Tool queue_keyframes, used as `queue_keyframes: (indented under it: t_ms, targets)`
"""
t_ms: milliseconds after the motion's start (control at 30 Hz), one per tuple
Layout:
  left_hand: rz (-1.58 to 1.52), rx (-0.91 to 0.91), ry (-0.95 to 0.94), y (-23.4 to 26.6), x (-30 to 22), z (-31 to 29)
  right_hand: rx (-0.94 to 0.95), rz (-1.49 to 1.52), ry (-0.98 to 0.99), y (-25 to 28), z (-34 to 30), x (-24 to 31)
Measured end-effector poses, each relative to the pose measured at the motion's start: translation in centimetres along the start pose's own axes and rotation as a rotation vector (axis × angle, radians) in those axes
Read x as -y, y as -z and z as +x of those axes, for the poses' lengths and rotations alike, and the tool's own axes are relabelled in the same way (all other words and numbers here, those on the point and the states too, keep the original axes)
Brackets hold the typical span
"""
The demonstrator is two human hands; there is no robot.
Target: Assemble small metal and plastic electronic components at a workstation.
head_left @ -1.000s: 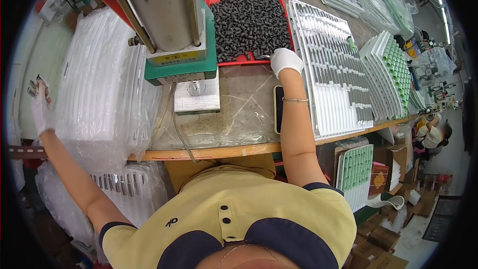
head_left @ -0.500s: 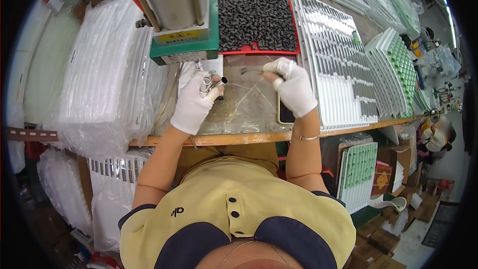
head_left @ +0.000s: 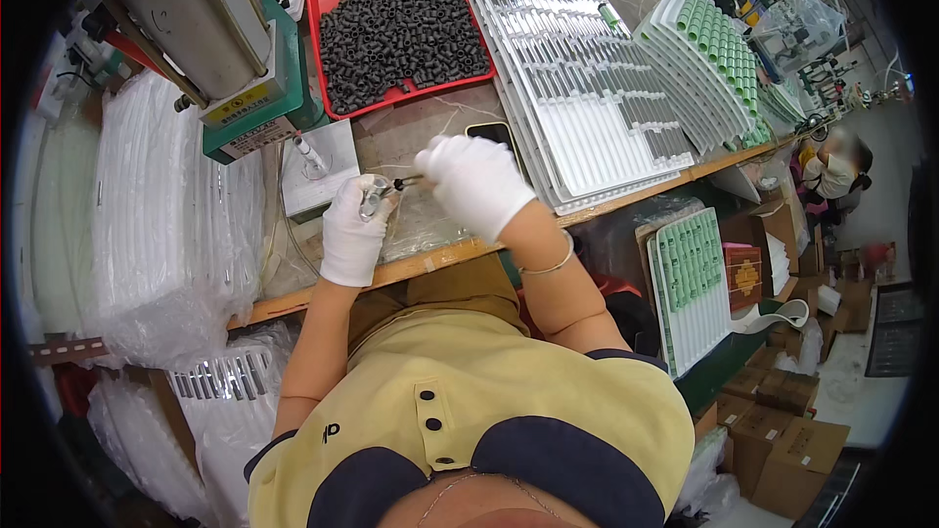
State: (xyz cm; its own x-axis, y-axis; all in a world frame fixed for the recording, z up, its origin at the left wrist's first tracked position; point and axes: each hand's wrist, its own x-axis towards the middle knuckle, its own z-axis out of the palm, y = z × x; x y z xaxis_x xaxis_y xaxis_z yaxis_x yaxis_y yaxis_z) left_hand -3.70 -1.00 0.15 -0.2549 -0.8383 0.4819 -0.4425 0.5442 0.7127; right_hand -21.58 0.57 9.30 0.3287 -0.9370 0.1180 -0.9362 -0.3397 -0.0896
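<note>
Several short shiny silver tubes are gripped in my white-gloved left hand, its fingers wrapped round them. Just to the right, my white-gloved right hand is closed, with its fingertips on a small dark piece at the tube ends. Whether that piece sits inside a tube I cannot tell. A red tray full of black short tubular pieces lies beyond my hands. Left of it stands a green and grey press, above a metal block with an upright silver post.
White ridged trays holding rows of silver tubes lie to the right, beside green-and-white stacked trays. A phone rests behind my right hand. Plastic-wrapped white sheets fill the left. The wooden table edge runs below my wrists.
My right hand has come across to my left hand, with a small dark piece now at the tubes. The head view has shifted, so the table things sit further left.
</note>
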Motion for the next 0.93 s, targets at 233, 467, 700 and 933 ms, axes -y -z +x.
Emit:
queue_keyframes:
  t_ms: [233, 467, 700, 933]
  targets:
    - [-1.047, 0.113, 0.67, 1.4, 2.5, -0.3, -0.094, 0.051, -0.862, 1.0, 1.1, -11.5]
    - [-0.54, 0.053, 0.499, 1.5, 0.2, 0.7, 0.157, -0.125, -0.873, 0.3, 2.5, -15.3]
    - [-0.661, 0.002, 0.432, 1.7, 0.4, 0.5, 0.221, -0.115, -0.864, 0.4, 3.2, -15.6]
    - [-0.539, 0.032, 0.532, 2.6, 0.8, -0.3, -0.234, 0.66, -0.591, 1.5, 0.7, -6.7]
